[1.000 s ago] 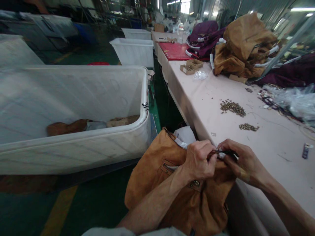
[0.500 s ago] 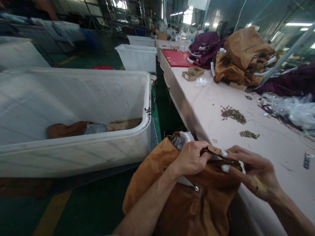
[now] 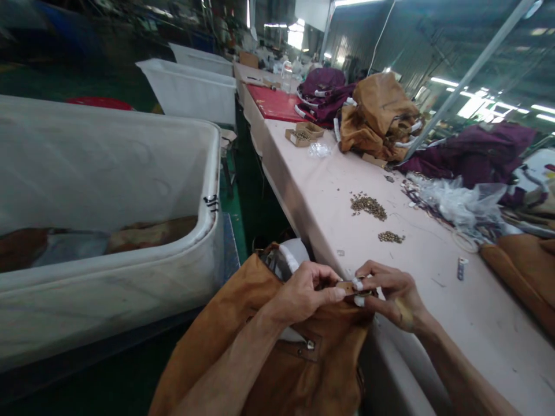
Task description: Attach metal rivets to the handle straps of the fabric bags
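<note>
A tan bag hangs against the table's near edge, its open top facing me and a small zip pull showing on its front. My left hand is closed on a short leather strap at the bag's upper edge, thumb along it. From the other side, my right hand pinches the strap's far end between thumb and forefinger, both wrapped in white tape at the tips. What lies under the right fingertips is partly hidden.
On the pink-covered table lie loose brass studs, a second small pile of studs, small cardboard boxes, clear plastic and heaped tan bags. A large white bin stands at left.
My view has turned right, so the scene sits further left. My left thumb now lies stretched along the strap, and both hands keep their hold at the bag's edge.
</note>
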`<state>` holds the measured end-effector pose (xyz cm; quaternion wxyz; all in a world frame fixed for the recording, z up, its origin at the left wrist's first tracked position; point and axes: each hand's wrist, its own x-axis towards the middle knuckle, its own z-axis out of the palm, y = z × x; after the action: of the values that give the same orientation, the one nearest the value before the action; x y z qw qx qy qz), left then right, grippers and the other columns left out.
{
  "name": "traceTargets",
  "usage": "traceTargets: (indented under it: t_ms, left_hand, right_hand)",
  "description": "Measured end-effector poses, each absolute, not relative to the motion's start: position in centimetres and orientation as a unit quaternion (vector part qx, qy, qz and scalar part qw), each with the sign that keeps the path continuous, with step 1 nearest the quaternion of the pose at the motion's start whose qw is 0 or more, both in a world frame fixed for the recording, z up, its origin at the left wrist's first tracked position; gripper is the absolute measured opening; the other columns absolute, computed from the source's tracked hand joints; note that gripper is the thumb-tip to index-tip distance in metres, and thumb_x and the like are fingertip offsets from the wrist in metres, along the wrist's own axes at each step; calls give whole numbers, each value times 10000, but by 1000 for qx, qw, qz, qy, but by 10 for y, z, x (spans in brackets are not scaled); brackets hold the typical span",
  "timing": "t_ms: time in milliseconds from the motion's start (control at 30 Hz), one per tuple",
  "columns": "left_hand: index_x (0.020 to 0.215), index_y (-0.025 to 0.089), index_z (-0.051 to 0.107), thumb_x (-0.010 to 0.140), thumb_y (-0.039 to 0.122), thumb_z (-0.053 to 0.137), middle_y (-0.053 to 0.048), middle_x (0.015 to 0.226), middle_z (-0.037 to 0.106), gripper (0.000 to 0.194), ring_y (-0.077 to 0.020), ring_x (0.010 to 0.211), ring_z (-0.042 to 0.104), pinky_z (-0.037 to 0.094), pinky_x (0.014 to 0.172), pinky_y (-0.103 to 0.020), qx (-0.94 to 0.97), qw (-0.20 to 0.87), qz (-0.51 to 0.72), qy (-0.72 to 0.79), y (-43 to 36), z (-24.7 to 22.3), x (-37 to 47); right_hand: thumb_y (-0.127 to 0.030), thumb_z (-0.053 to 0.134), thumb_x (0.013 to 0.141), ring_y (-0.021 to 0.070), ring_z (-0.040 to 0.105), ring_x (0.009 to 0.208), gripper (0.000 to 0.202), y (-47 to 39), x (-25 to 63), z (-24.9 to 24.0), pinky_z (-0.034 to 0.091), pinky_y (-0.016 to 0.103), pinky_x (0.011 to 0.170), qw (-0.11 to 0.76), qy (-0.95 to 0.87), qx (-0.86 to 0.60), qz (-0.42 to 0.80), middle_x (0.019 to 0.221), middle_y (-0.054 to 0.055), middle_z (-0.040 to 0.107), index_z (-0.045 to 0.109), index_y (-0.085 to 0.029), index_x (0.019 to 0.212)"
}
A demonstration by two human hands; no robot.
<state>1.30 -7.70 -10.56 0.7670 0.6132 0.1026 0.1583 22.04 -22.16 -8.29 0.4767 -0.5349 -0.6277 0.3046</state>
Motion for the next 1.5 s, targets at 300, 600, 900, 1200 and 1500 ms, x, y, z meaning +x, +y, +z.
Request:
traceTargets:
  t_ms: [300,600,900,1200,1500]
  left_hand:
    - [866,62,758,690,383,859,-49,696,647,380,-118,622,508,316,555,-219,570,771,189,210,-89,-114,24]
    - [870,75,764,669,379,862,-45,699,672,377,-117,611,523,339,550,-212,554,774,198,235,-92,-118,27]
    - [879,64,777,691,339,831,-60,720,679,337,-132,638,534,339,557,-216,576,755,204,240,-95,-122,35]
    - [887,76,796,703,346,807,-30,688,638,327,-111,610,485,322,538,-215,594,736,226,233,-105,-134,29]
    - [911,90,801,744,321,766,-20,691,640,287,-118,622,472,327,559,-238,653,671,240,255,-111,-145,35]
  right_hand:
    - [-542,705,817,284,688,864,457,-208,404,-101,551,440,808,394,-442,-803,62,942,142,761,773,-144,1031]
    - [-447,673,971,140,650,709,317,-193,472,-109,556,298,687,222,-479,-846,79,820,0,689,698,-134,926]
    - [-400,662,985,250,678,1013,349,-190,461,-72,606,389,831,185,-522,-827,103,1217,63,666,659,-142,1220]
    - [-424,645,916,139,508,566,311,-199,414,-65,391,277,522,173,-543,-820,61,668,18,594,670,-124,835]
    - [-175,531,962,265,586,1075,137,-222,225,-57,504,420,917,246,-752,-588,166,1146,115,583,559,-237,1080]
